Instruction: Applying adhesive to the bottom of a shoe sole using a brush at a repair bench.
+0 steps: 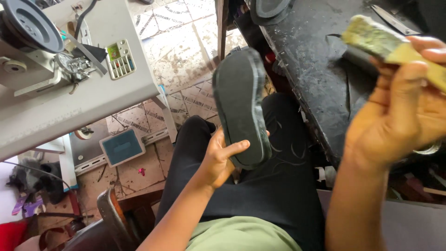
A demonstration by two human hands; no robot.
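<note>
Right hand is the closest thing to the lens, raised up big on the right side with its back toward the camera. Its grip is closed around a yellowish block with a grimy, worn greenish end; that end points up and to the left, and the rest of the block runs down-right behind the fingers and out of frame. Can't tell exactly what the block is made of.

Left hand is lower, over the lap, and it's got a black shoe sole. Grip is wrapped around the sole's lower end, thumb lying across the face that's turned to the camera, fingers tucked behind. The sole's long axis is nearly vertical, tilted a bit so the top end leans left; that free rounded end points up and away, toward the tiled floor. The two hands are well apart, the sole and the block aren't touching.

Underneath are black trousers with some light scuff streaks on them. A dark, dirty bench runs along the right, just beside the knee. Off to the left there's a pale sewing machine table with the machine's handwheel on top, and a blue-grey foot pedal on the floor below it.
</note>
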